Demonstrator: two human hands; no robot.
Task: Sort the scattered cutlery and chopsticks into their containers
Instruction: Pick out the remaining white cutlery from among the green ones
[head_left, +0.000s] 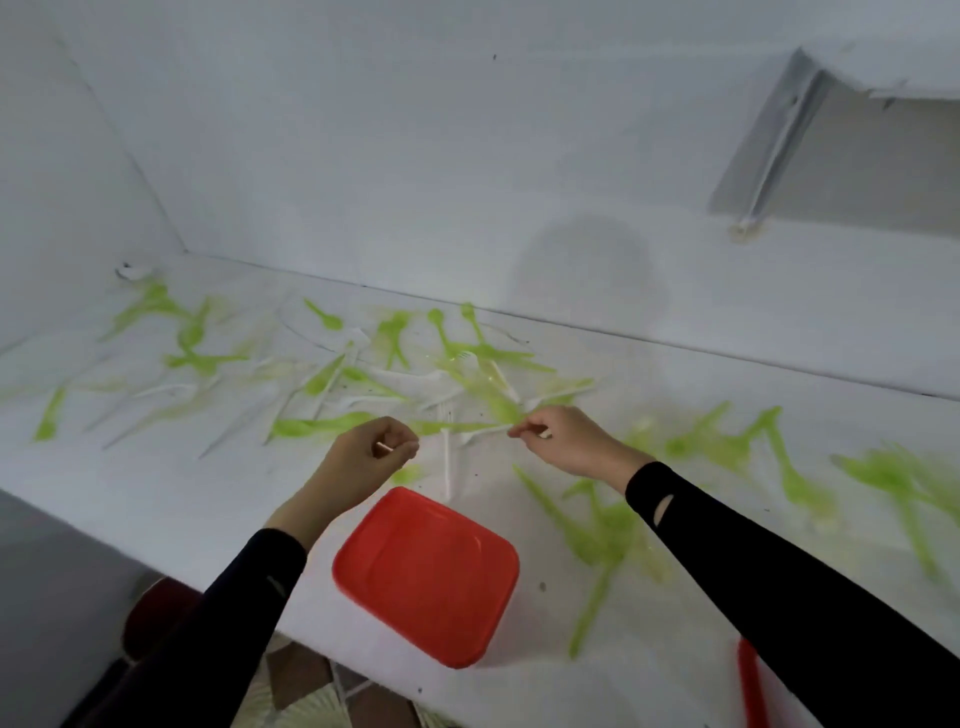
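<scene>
Above the white bench (156, 493), our left hand (371, 457) curls its fingers round a thin white stick (384, 447), while our right hand (563, 439) pinches a small white piece (543, 434). Green cutlery (322, 426) and white cutlery (166, 388) lie scattered toward the wall. A red container (426, 577) sits at the near edge between our arms, a second red container (748, 686) at lower right.

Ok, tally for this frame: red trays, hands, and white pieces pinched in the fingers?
Red trays: 2 (whole red tray, red edge at lower right)
Hands: 2 (left hand, right hand)
White pieces pinched: 2 (white stick, white piece)
Total: 6
Scattered cutlery: too blurred to count.
</scene>
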